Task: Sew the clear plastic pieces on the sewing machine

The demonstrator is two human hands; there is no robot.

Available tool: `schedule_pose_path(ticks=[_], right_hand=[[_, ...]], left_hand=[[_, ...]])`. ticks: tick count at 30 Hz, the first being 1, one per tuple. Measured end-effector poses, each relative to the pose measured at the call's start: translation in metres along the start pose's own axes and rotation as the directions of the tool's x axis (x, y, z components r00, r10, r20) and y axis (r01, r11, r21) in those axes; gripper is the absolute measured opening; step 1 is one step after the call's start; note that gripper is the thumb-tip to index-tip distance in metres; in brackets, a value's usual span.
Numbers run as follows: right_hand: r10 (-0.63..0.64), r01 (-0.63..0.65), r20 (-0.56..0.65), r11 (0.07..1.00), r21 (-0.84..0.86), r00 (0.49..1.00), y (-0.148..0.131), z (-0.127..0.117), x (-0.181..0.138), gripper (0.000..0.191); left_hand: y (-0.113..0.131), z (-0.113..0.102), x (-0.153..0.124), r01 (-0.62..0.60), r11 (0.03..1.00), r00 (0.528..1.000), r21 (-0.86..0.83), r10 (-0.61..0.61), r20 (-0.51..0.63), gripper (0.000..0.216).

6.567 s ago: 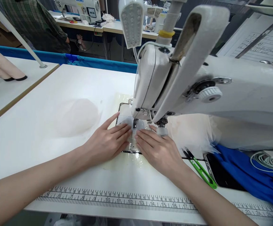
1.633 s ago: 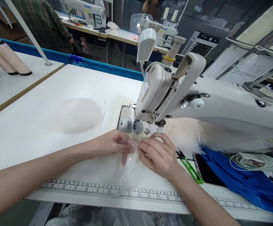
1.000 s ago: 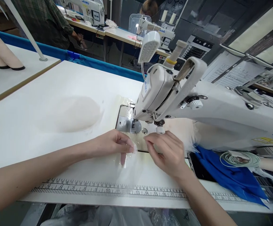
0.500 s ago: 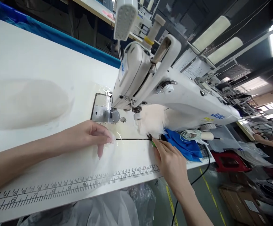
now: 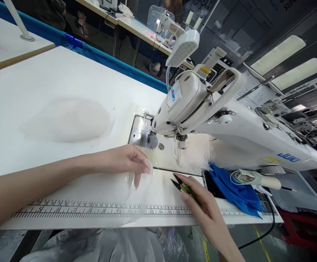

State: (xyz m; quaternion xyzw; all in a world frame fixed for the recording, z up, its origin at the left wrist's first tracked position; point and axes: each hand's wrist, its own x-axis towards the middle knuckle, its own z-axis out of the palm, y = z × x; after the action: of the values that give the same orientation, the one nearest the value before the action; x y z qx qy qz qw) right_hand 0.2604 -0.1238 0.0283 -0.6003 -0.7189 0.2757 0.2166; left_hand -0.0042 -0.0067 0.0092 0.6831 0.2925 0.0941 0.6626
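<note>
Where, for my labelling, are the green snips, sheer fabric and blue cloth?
Green snips (image 5: 186,188), head view: green handle, near the blades.
Sheer fabric (image 5: 142,198), head view: its loose, draped part.
Blue cloth (image 5: 233,189), head view: its middle.

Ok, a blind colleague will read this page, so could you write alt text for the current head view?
At a sewing machine, the left hand pinches sheer material while the right hand holds green snips, open and pointing toward the material. A ruler runs along the near edge of the table, and a blue cloth lies at right.

Left hand pinched; right hand curled, apart.
</note>
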Motion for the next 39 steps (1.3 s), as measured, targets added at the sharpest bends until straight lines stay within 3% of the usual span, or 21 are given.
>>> schedule_pose_path(ticks=[4,10,39], right_hand=[[-0.025,0.001,0.195,0.993,0.122,0.981,-0.012,0.011,0.023,0.036],[-0.034,0.021,0.304,0.999,0.045,0.952,-0.019,0.01,0.037,0.041],[-0.078,0.052,0.315,0.994,0.091,0.946,-0.019,0.009,0.041,0.04]], left_hand=[[-0.001,-0.001,-0.001,-0.015,1.0,0.998,-0.021,0.016,0.06,0.026],[-0.006,-0.002,-0.001,-0.037,0.998,0.996,-0.048,0.041,0.074,0.029],[-0.002,-0.005,-0.004,-0.031,0.995,0.995,-0.094,0.039,0.089,0.031]])
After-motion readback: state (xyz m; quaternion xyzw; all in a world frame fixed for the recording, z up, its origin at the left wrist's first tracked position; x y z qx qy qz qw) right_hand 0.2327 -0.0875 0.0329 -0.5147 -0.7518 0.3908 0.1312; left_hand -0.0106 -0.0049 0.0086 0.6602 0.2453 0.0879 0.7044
